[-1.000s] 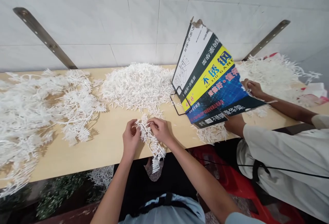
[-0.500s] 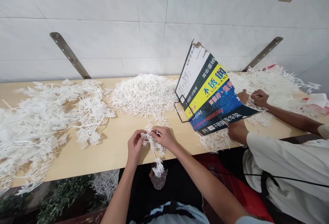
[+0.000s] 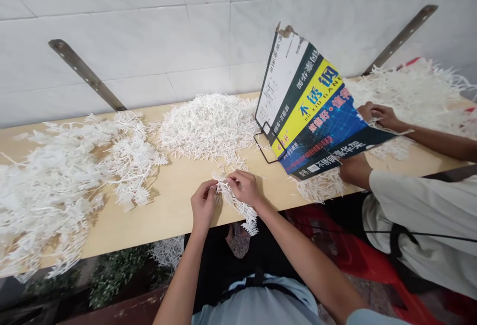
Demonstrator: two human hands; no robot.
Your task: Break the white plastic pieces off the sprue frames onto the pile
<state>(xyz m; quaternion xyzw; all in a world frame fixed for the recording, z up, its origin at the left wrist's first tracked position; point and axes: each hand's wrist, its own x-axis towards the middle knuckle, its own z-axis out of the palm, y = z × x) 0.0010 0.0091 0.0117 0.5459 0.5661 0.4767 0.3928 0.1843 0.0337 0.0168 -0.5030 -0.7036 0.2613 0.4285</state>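
Note:
Between my hands, over the front part of the table, is a white branched plastic strand (image 3: 249,214) with many small prongs. My left hand (image 3: 203,203) pinches its left end with thumb and forefinger. Closed on the same strand from the right is my right hand (image 3: 244,187), fingers curled. The strand's tail hangs past the table's front edge below my right hand. Small loose white bits lie just beyond my fingertips. Behind them rises a mound of short white pieces (image 3: 208,126). The exact grip points are partly hidden by my fingers.
Tangled white branched strands (image 3: 48,181) cover the table's left side. A bent printed cardboard sheet (image 3: 316,116) in a black wire stand (image 3: 266,151) rises at right. Beyond it a co-worker's hands (image 3: 380,115) work near another white pile (image 3: 421,89). A red stool (image 3: 357,260) stands below.
The strand's tail has swung from below my hands to the right, under my right hand. Both hands stay close together on it. The camera view has shifted somewhat.

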